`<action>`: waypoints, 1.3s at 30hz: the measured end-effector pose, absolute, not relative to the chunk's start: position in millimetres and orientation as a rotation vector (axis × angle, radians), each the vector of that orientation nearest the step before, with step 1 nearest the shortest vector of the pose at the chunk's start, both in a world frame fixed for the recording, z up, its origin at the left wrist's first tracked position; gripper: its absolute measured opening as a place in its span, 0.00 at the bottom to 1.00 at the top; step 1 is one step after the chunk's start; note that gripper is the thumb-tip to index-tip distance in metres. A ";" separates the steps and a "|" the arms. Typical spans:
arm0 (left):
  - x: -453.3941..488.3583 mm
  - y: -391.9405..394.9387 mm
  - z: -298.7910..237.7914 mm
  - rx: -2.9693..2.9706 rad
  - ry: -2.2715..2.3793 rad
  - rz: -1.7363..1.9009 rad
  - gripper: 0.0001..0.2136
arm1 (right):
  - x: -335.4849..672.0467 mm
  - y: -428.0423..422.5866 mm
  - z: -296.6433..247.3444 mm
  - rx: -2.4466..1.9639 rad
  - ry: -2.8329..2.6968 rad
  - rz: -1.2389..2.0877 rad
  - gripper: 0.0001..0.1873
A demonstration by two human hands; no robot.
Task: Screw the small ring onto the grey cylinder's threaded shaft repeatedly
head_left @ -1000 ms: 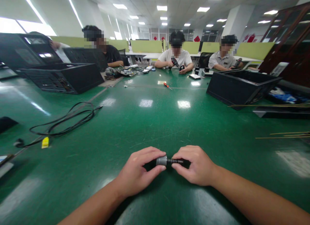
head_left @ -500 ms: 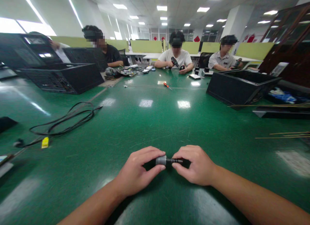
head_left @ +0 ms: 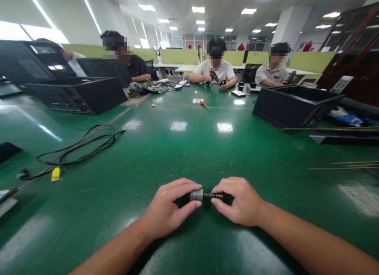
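Near the front of the green table (head_left: 177,156), my left hand (head_left: 170,204) is closed around a small grey metal cylinder (head_left: 196,195), thumb and fingers on opposite sides. From the cylinder's right end runs a thin dark shaft (head_left: 213,195) with spiral rings like a spring or thread. My right hand (head_left: 237,200) pinches this shaft between thumb and fingers. The piece lies level from left to right, just above or on the table; which of the two I cannot tell. Its exact kind does not show.
A black cable (head_left: 85,148) lies looped at left. Black computer cases (head_left: 74,95) stand far left, another open case (head_left: 293,105) at right. An orange screwdriver (head_left: 203,104) rests mid-table. Thin rods (head_left: 346,166) stick in from the right. Several people sit across, one holding a drill (head_left: 213,75).
Almost nothing differs. Both hands keep the same grip, and the piece shows only a very slight shift.
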State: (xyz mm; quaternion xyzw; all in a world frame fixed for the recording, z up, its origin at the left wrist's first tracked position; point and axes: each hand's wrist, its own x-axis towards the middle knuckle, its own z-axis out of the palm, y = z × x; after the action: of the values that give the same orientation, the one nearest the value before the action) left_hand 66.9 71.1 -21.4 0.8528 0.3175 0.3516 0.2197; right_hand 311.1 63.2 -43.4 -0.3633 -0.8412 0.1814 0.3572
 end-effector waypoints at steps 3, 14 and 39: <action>66.8 70.8 -21.2 2.359 0.880 0.970 0.13 | 311.2 63.1 -43.0 -0.938 -2.170 0.470 0.04; 65.8 71.6 -21.1 2.358 0.894 0.949 0.12 | 311.0 63.7 -44.3 -0.954 -2.166 0.463 0.04; 63.2 72.1 -21.8 2.373 0.909 0.935 0.12 | 311.6 62.4 -41.2 -0.978 -2.178 0.453 0.04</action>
State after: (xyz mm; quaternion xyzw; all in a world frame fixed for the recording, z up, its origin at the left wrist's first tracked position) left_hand 63.2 72.1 -21.8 0.8558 0.3280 0.3373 0.2152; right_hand 311.6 62.4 -41.2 -0.3772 -0.8402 0.1748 0.3482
